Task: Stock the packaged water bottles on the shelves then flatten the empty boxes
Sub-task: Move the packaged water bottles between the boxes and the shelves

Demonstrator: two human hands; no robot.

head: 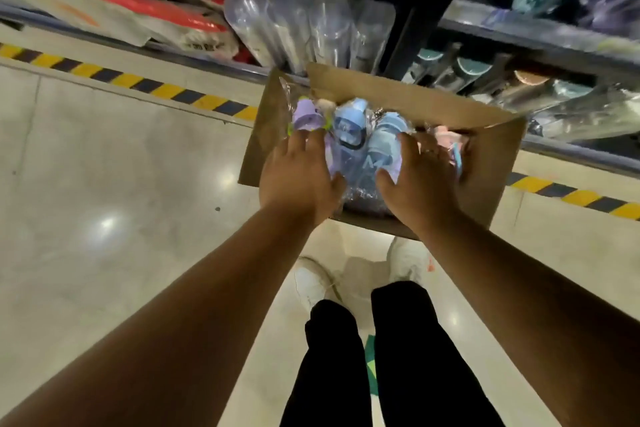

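Looking straight down on the cardboard box (495,166), open on the floor (104,166) with its flaps standing up. Inside it are the packaged water bottles, packed tight in clear plastic wrap: a purple bottle (306,116) at the box's left end, a blue bottle (348,125) beside it, a second blue bottle (389,135) next along, and a pink bottle (446,135) at the right end.

Both hands are in the box, apart from each other. The left hand (301,177) lies over the purple end, fingers spread and fairly straight on the wrap, thumb angled in toward the blue pair. The right hand (426,177) mirrors it over the pink end, fingers stretched forward, thumb pointing inward. The two blue bottles show in the gap between the thumbs. Neither hand looks clamped round a bottle; both rest flat on the packaging.

Just behind the box stands the shelf (540,35), its lowest level filled with clear wrapped bottles (311,28). A yellow-and-black hazard stripe (138,83) runs along the floor on either side of the box. In front of the box are the person's white shoes (311,282) and black trousers (329,374).
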